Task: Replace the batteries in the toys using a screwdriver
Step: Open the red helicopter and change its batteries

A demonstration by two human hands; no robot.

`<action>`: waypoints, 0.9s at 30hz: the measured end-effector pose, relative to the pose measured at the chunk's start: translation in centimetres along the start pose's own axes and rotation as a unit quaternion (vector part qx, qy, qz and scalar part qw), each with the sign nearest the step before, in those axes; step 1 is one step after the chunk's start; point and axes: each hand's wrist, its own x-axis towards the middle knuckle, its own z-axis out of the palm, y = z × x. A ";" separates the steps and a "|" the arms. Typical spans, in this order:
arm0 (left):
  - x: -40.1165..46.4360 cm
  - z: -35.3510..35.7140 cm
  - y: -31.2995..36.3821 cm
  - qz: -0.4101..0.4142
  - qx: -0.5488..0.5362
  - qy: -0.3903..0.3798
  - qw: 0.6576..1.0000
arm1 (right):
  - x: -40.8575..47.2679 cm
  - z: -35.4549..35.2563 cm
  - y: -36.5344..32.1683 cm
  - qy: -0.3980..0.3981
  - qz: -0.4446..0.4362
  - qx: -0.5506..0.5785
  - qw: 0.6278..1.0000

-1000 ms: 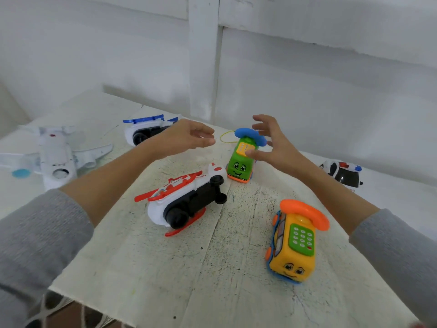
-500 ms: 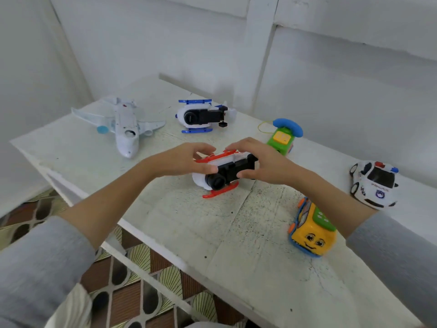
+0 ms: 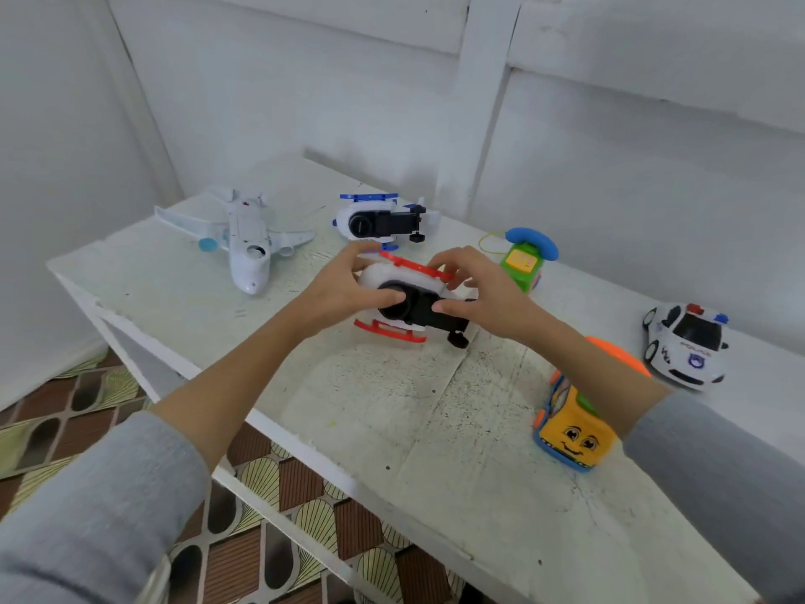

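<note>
Landmark: red-and-white helicopter toy, lying on its side near the middle of the white table, black underside turned up toward the camera.

Left to right, relative to that toy:
- Far left of it, white airplane toy; behind and slightly left, blue-and-white helicopter toy, also belly-out.
- At its left end, left hand, grasping the rounded white nose, thumb on the black panel.
- At its right end, right hand, grasping the tail side, thumb pressed on the black panel.
- Behind right, green phone toy; nearer right, yellow phone toy; far right, police car toy.

Long axis running left-right between the 2 hands, both equally near. No screwdriver in view; probably needed next, with the battery cover already facing up.
</note>
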 end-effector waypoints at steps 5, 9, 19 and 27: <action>0.9 -1.1 3.2 0.053 -0.080 0.046 0.994 | 0.0 -1.6 -1.8 0.068 0.014 0.079 0.994; 1.8 -0.9 5.6 0.087 -0.116 0.067 0.987 | -0.1 -2.9 -2.9 0.064 0.034 0.158 0.985; 3.5 1.9 9.9 0.144 -0.151 0.047 0.977 | -2.4 -6.0 -3.9 0.054 -0.006 0.152 0.987; 3.6 8.1 13.3 0.251 -0.140 -0.027 0.957 | -7.8 -9.2 -2.3 0.167 0.056 0.237 0.956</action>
